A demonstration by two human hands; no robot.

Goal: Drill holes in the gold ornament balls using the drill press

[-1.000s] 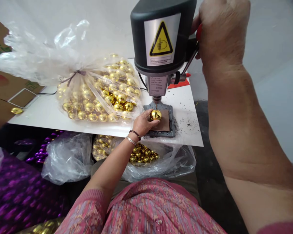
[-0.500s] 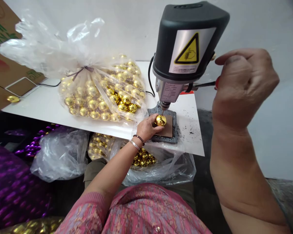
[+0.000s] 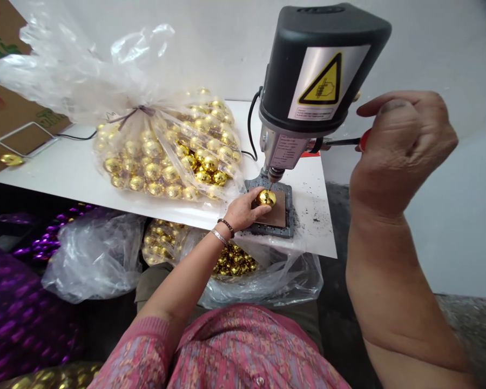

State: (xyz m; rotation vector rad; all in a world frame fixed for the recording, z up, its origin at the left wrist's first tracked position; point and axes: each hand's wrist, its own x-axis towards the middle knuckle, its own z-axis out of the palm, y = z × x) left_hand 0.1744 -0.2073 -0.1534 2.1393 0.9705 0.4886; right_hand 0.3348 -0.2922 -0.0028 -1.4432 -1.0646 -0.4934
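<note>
My left hand [image 3: 245, 209] pinches a shiny gold ball [image 3: 267, 199] between thumb and fingers, on a brown board [image 3: 276, 216] over the grey base [image 3: 288, 231] of a drill press [image 3: 328, 75]. The thin bit comes down from the chuck [image 3: 275, 174] to the top of the ball; whether it is inside the ball I cannot tell. At the right, my right hand [image 3: 403, 146] is wrapped round the red-knobbed end of the press lever [image 3: 344, 142].
A tied clear bag [image 3: 154, 151] full of gold balls lies on the white table [image 3: 178, 213]. A loose gold ball [image 3: 11, 160] is by a cardboard box [image 3: 4, 108]. Dark shavings [image 3: 316, 208] dot the table's right side. Below the front edge hangs an open bag [image 3: 267, 286] of gold balls.
The view has shifted slightly, so the press appears a little further right. My left hand still holds the gold ball under the bit, and my right hand stays on the lever.
</note>
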